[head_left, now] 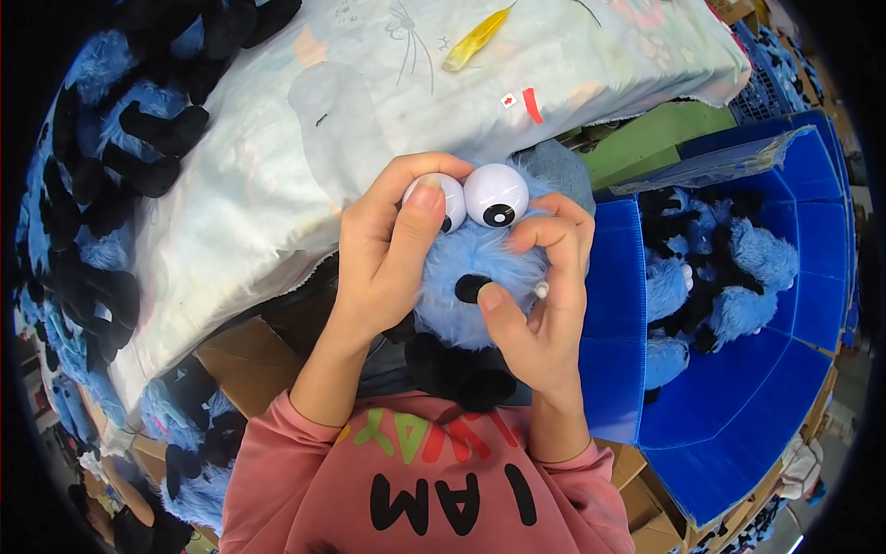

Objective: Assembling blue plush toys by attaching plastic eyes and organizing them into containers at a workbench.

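Note:
Between my hands is a fluffy light-blue plush toy (452,263) with black limbs hanging below it, close to my lap. Two glossy white ball eyes with black pupils stand on its top, and a black oval patch lies on its front. My left hand (397,231) is closed round the left eye, the thumb pressed on its front. Gripping the toy's right side, my right hand (544,305) has its thumb at the black patch and its bent fingers beside the right eye. A small white piece (541,290) shows by the right palm; I cannot make out what it is.
A cloth-covered table (249,138) stretches ahead, bearing a yellow-handled tool (477,40) and a red strip (532,105). Similar blue and black plush toys (148,125) pile up at left. At right stands a blue bin (720,452) holding several more. Another person (138,517) is at lower left.

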Demonstrator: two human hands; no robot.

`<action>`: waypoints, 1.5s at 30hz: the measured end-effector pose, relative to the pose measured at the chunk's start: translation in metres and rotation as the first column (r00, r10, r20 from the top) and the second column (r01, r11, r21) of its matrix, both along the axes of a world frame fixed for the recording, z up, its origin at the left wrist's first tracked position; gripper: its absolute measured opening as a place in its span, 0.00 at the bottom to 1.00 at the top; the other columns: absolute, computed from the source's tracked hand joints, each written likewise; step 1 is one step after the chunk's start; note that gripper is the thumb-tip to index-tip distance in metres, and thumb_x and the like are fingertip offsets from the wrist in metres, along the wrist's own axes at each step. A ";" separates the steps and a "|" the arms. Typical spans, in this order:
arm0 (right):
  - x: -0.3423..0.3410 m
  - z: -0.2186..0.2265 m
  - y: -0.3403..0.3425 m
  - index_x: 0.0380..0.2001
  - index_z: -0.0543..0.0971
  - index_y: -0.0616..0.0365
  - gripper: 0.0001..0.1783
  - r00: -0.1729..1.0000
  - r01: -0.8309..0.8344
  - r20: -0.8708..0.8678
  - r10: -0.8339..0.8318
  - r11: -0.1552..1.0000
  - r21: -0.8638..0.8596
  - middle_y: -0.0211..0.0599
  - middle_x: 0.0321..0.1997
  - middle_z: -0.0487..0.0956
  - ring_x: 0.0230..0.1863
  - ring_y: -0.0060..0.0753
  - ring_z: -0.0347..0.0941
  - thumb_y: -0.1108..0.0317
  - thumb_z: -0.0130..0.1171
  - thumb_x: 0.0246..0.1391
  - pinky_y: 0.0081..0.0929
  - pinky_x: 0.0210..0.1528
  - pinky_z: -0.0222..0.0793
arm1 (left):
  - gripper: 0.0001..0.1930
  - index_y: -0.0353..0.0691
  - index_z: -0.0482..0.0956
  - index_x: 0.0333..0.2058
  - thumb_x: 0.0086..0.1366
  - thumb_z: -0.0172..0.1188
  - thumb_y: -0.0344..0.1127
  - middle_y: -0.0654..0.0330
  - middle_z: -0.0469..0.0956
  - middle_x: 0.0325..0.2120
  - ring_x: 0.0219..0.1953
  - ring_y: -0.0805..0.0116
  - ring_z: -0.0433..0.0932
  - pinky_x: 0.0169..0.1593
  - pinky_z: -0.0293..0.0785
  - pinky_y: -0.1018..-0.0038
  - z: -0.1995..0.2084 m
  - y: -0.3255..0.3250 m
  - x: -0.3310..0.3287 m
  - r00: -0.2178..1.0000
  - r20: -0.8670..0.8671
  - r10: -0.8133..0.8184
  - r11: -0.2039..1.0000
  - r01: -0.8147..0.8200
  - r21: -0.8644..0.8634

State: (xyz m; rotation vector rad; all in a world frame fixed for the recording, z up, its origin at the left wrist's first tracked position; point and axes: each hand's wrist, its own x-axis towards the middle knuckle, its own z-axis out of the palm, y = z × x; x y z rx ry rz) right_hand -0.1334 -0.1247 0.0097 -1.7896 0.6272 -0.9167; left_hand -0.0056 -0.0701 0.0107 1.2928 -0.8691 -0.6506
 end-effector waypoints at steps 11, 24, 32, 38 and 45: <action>-0.001 0.000 -0.002 0.34 0.69 0.56 0.16 0.999 -0.037 0.040 0.036 0.999 0.016 0.45 0.43 0.60 0.45 0.41 0.55 0.73 0.54 0.35 0.30 0.47 0.54 | 0.12 0.34 0.72 0.38 0.63 0.43 0.33 0.62 0.72 0.27 0.25 0.78 0.62 0.31 0.60 0.85 0.000 0.000 0.000 1.000 0.001 0.011 1.000 -0.011 -0.004; 0.029 -0.006 -0.090 0.29 0.74 0.58 0.06 0.964 0.259 -0.034 -0.265 0.958 -0.120 0.31 0.34 0.69 0.25 0.25 0.65 0.76 0.53 0.44 0.19 0.30 0.62 | 0.12 0.34 0.72 0.38 0.63 0.42 0.33 0.63 0.71 0.26 0.25 0.78 0.62 0.31 0.59 0.85 0.002 0.002 0.004 0.999 0.023 -0.030 0.998 0.029 0.054; 0.040 -0.004 -0.111 0.28 0.74 0.54 0.07 0.934 0.078 -0.267 -0.239 0.863 -0.499 0.29 0.32 0.69 0.26 0.25 0.65 0.77 0.54 0.42 0.17 0.27 0.62 | 0.12 0.35 0.72 0.38 0.63 0.42 0.34 0.63 0.71 0.26 0.25 0.78 0.61 0.32 0.58 0.85 0.000 -0.001 0.010 0.998 -0.062 0.018 0.998 -0.014 0.061; 0.020 0.016 -0.072 0.23 0.71 0.59 0.05 0.925 0.121 0.333 -0.185 0.972 0.202 0.34 0.34 0.68 0.27 0.24 0.63 0.80 0.51 0.41 0.18 0.29 0.61 | 0.12 0.36 0.73 0.37 0.63 0.42 0.35 0.64 0.71 0.25 0.25 0.79 0.61 0.31 0.58 0.85 -0.002 -0.002 0.011 0.996 -0.091 0.008 0.997 -0.001 0.081; -0.003 0.021 -0.011 0.24 0.72 0.59 0.07 0.976 -0.214 0.104 0.191 0.931 0.297 0.37 0.41 0.66 0.32 0.23 0.59 0.79 0.56 0.36 0.13 0.31 0.56 | 0.12 0.36 0.73 0.37 0.63 0.42 0.35 0.65 0.70 0.23 0.24 0.79 0.60 0.30 0.58 0.86 -0.001 -0.003 0.008 0.998 -0.045 0.031 0.995 -0.027 0.095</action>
